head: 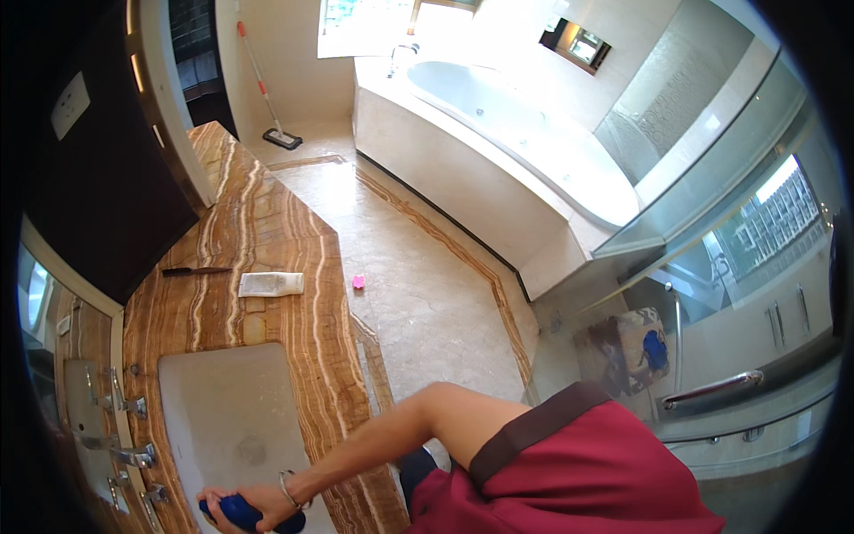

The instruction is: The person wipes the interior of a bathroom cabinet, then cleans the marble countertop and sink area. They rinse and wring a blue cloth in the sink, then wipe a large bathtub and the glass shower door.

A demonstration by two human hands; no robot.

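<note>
My right hand grips a dark blue handheld object with a rounded end, low over the near part of the sink. Its underside and exact kind are hidden. A metal bangle circles the wrist. The rectangular basin looks greyish and is set into a brown-banded stone counter. Left of the hand, a chrome spout projects from the wall between two lever handles. Out of view is my left hand.
On the counter lie a white squeeze tube and a dark-bristled brush. A small pink item rests on the floor. Beyond are a bathtub and a mop. At right stands a glass shower enclosure with a metal handle.
</note>
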